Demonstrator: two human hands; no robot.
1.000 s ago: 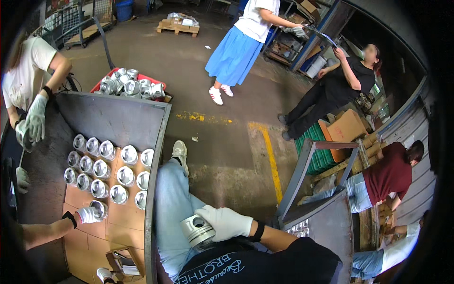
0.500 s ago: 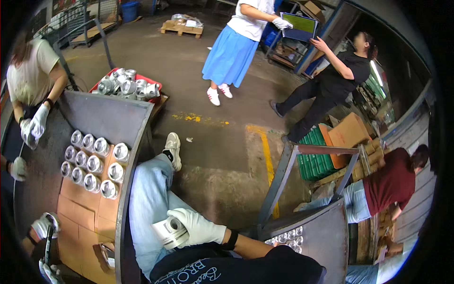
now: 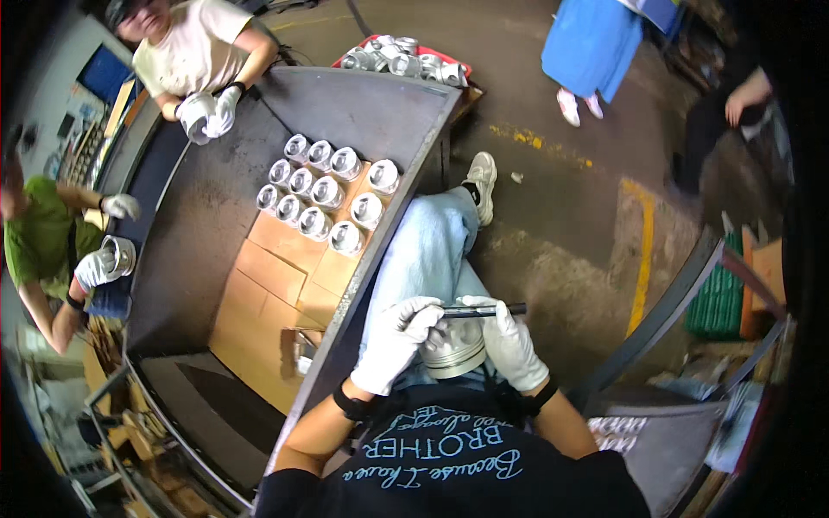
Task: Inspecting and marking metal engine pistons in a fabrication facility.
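In front of my chest, a silver metal piston [image 3: 453,352] sits between my two white-gloved hands. My left hand [image 3: 393,344] is closed, its fingertips pinching one end of a slim black rod-like tool [image 3: 462,312]. This tool lies crosswise over the piston's upper edge; its exact kind I cannot make out. My right hand [image 3: 513,347] grips the piston's right side, its fingertips also against the tool. Part of the piston is hidden by the fingers and tool.
To the left stands a dark metal table [image 3: 203,190] with a raised rim. Pistons [image 3: 326,192] stand in rows on its cardboard [image 3: 250,289]. Two gloved co-workers hold pistons across it. A red crate [image 3: 367,41] of pistons is beyond; a metal frame [image 3: 661,315] rises at right.
My view has swung left. The piston was in my right hand alone, away from the black tool at the lower left; now both hands are together at the piston and tool.
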